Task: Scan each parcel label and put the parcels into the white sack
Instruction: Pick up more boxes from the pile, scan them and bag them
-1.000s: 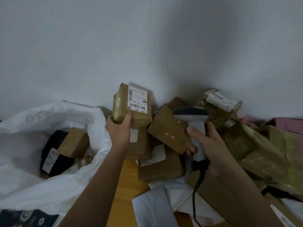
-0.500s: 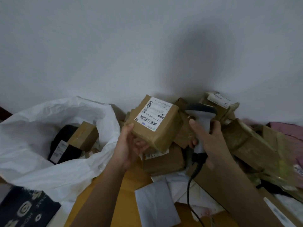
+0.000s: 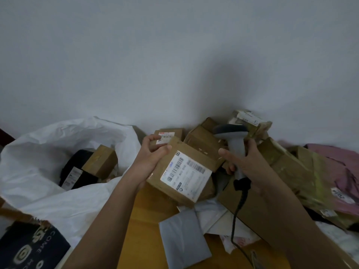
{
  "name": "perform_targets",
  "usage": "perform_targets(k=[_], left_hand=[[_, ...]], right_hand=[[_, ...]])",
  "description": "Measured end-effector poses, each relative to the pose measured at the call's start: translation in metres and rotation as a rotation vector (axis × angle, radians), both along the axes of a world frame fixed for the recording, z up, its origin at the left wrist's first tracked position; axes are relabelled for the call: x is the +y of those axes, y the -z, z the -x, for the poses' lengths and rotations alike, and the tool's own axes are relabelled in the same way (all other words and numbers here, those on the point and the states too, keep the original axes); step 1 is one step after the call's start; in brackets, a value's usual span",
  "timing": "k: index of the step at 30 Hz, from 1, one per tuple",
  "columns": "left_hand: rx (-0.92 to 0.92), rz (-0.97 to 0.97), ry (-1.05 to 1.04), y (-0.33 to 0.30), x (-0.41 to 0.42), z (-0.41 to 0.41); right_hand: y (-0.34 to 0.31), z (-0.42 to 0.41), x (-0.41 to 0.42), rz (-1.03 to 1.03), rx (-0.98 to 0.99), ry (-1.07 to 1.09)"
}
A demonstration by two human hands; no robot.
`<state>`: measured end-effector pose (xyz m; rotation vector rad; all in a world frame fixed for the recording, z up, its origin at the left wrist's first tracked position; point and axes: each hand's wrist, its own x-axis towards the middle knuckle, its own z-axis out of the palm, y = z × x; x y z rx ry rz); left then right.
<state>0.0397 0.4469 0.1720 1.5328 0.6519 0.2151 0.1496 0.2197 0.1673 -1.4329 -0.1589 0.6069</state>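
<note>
2 hands raised: left hand (image 3: 153, 154) gripping parcel (image 3: 182, 175), right hand (image 3: 244, 160) gripping scanner (image 3: 233, 140).

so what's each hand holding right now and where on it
Left hand grips the cardboard parcel at its upper-left corner, label facing up. Right hand holds the scanner by its handle.

Two hands show — the left hand (image 3: 153, 156) and the right hand (image 3: 244, 162). One scanner (image 3: 233, 140), with one black cord (image 3: 238, 212). One white sack (image 3: 58, 144), holding one brown box (image 3: 100, 161) and one black parcel (image 3: 77, 171). One labelled box (image 3: 182, 175) held up — behind it a heap of brown boxes (image 3: 204, 140), too jumbled to count. One grey mailer (image 3: 182, 237).
</note>
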Motion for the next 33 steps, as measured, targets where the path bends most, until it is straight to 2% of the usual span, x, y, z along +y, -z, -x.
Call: perform_targets(k=[7, 14, 18, 21, 25, 33], left_hand=[[0.002, -0.018, 0.215, -0.015, -0.012, 0.001], [0.049, -0.070, 0.236, -0.018, -0.015, 0.003], [-0.024, 0.076, 0.131, -0.016, -0.011, 0.008], [-0.105, 0.184, 0.032, -0.003, -0.005, 0.018], [-0.015, 0.320, 0.210, 0.023, -0.025, 0.031], [-0.052, 0.434, 0.098, 0.038, -0.042, 0.024]], right_hand=[[0.008, 0.004, -0.012, 0.153, -0.088, -0.315], [0.011, 0.003, -0.012, 0.190, -0.120, -0.474], [0.016, 0.005, -0.007, 0.203, -0.115, -0.396], [0.019, 0.007, -0.001, 0.145, -0.039, -0.208], [0.023, 0.008, 0.009, -0.025, 0.105, 0.058], [0.021, 0.010, 0.011, -0.075, 0.140, 0.104]])
